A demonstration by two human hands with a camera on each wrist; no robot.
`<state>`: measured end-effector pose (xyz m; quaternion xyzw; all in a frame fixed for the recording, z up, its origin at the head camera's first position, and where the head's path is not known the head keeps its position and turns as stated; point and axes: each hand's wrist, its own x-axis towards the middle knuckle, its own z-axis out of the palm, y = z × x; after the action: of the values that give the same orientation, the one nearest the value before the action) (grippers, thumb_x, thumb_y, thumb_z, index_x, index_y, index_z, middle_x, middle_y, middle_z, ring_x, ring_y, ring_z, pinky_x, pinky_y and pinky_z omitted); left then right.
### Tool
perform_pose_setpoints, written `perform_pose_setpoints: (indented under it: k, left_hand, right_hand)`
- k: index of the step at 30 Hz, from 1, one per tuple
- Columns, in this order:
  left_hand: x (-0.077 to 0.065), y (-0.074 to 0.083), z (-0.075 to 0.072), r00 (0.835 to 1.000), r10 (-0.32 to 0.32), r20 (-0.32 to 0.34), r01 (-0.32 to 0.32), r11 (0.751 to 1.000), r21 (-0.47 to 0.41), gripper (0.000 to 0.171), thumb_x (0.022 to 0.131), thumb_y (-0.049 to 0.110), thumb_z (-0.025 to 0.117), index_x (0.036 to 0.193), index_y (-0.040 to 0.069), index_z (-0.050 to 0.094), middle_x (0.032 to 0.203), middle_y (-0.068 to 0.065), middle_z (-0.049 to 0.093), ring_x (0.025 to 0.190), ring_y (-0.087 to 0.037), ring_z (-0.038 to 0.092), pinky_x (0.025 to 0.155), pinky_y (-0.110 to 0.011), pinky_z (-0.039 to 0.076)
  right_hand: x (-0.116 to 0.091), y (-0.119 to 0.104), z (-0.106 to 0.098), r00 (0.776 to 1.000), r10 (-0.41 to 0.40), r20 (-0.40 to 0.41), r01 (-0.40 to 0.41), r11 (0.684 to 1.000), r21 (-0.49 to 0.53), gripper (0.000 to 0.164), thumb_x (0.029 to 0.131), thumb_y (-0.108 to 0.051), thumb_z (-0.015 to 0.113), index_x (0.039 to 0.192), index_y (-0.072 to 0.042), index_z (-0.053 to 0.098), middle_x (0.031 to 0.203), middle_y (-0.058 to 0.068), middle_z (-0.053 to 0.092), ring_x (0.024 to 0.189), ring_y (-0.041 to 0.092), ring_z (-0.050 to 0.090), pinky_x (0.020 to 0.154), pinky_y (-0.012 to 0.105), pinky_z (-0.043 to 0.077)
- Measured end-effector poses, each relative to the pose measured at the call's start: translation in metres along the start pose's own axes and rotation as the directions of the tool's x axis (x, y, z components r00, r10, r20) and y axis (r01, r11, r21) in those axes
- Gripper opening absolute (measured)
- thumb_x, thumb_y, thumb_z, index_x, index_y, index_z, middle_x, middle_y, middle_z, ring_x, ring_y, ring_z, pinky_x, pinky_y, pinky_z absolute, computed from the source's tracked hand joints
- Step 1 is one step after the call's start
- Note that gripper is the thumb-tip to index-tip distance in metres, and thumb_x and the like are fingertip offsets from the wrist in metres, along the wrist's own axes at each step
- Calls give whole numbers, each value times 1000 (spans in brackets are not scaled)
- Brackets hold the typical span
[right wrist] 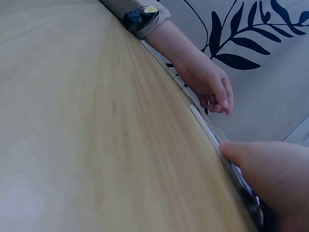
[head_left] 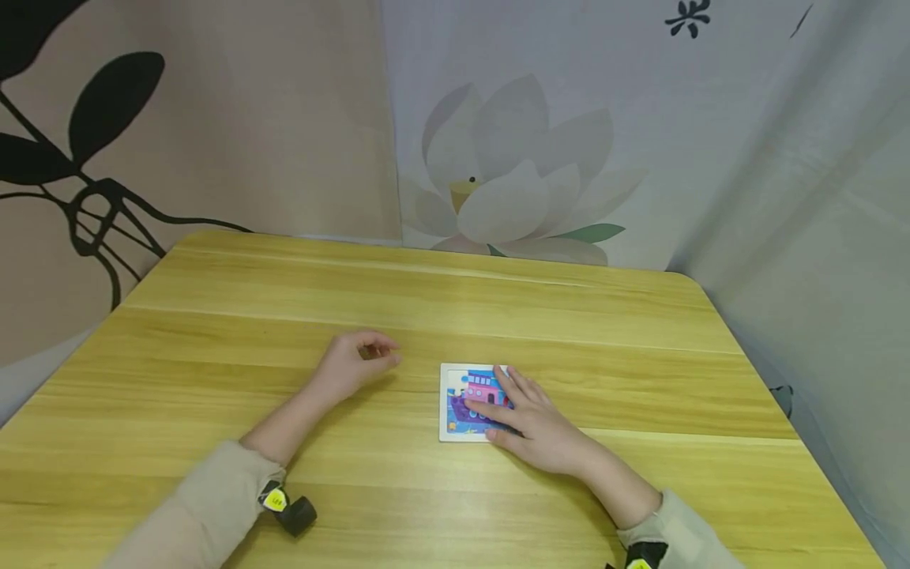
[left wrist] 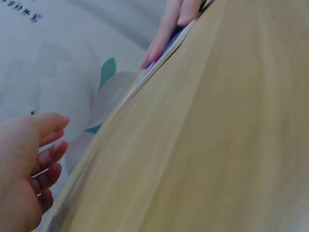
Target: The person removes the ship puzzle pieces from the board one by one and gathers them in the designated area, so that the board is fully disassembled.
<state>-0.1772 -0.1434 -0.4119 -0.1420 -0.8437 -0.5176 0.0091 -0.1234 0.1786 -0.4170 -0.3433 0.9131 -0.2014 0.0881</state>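
A small jigsaw puzzle (head_left: 455,427) in a white frame lies flat near the middle of the table, printed in pink, purple and blue. At its upper left a white patch shows, edged by piece-shaped outlines. My right hand (head_left: 535,427) rests on the puzzle's right part with fingers spread, hiding that side; in the right wrist view its thumb (right wrist: 232,151) lies at the frame's edge. To the left of the puzzle, my left hand (head_left: 355,365) hovers over the tabletop with loosely curled fingers. Nothing shows between those fingers in the left wrist view (left wrist: 48,164).
The wooden table (head_left: 398,506) has rounded far corners. A pale curtain (head_left: 284,118) with flower and leaf prints hangs behind it and along the right side. Each wrist wears a strapped black device, such as the left one (head_left: 295,515).
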Motion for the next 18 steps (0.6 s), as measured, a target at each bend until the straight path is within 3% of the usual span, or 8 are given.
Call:
perform_pose_setpoints:
  k: [10, 18]
  left_hand:
    - [1, 12, 26, 995, 62, 81, -66, 997, 39, 22, 83, 17, 76, 100, 5, 72, 85, 1, 63, 79, -18, 55, 70, -33, 48]
    - [7, 17, 42, 988, 110, 110, -118, 991, 70, 26, 80, 20, 79, 101, 8, 72, 96, 0, 65, 92, -19, 53, 80, -37, 44]
  right_hand:
    - [1, -1, -1, 1000, -3, -1, 3, 1000, 4, 45, 100, -47, 41, 144, -39, 40, 158, 14, 3, 143, 33, -3, 109, 59, 3]
    - [1, -1, -1, 1000, -9, -2, 9, 1000, 2, 45, 100, -46, 43, 144, -38, 41, 158, 15, 4, 143, 35, -3, 108, 62, 4]
